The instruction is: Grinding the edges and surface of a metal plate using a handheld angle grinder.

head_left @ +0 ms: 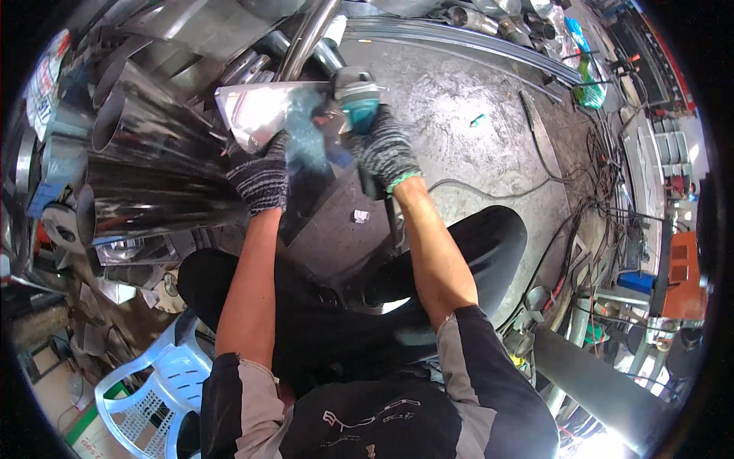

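My left hand (260, 174), in a grey knit glove, is closed on the near edge of a shiny sheet metal piece (251, 109). My right hand (388, 150), gloved the same way, wraps round the body of a teal and grey angle grinder (357, 98). The grinder's head is at the right part of the metal piece. A bluish blur lies between the two hands, so I cannot tell whether the disc touches the metal.
Large metal tubes (145, 195) lie at my left. Long metal profiles (459, 42) run along the far side. A cable (489, 191) crosses the grey floor plate (459, 99) at right, toward tangled cords. A light blue plastic chair (157, 382) stands at the lower left.
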A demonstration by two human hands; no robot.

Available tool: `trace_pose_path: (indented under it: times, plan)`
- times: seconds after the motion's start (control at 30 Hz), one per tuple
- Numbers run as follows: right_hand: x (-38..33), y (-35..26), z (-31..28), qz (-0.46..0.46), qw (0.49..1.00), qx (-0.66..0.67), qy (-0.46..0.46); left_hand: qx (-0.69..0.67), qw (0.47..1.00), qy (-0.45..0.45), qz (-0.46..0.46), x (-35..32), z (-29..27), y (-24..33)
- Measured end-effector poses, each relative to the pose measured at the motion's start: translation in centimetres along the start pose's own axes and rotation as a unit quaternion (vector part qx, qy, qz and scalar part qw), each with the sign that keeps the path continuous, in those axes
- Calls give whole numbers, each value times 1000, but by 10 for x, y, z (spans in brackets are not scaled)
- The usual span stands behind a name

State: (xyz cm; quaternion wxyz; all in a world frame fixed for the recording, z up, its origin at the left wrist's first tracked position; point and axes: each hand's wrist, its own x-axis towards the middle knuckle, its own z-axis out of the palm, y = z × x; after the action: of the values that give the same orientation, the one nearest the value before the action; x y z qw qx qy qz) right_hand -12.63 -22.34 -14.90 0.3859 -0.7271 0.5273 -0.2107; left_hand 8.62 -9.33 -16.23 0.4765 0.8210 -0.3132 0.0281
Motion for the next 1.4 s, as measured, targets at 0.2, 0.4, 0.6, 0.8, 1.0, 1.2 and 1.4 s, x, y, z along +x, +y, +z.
trace_pose_path:
  times: [0.2,0.4,0.6,0.8,1.0,1.2,1.4]
  plan:
    - [-7,-25,-9,34,998,-43,-18,99,995,5,-24,1,1,-19]
    - [29,58,-30,66,994,-84,22,85,996,-12,-19,0,1,-9]
    - [52,107,-44,94,992,-71,34,125,992,-11,-22,-5,-11,5]
    - [42,97,-32,78,995,-54,41,-29,999,-35,-30,-10,3,0]
    - [-2,-24,-22,0,998,-56,-22,90,992,36,80,-5,-8,-4]
    - [-25,-80,-13,-39,991,-112,-56,6,1000,-4,-16,-2,-9,-15]
    - [-26,-73,-17,5,994,-103,-35,-17,1000,-12,3,2,-5,-23]
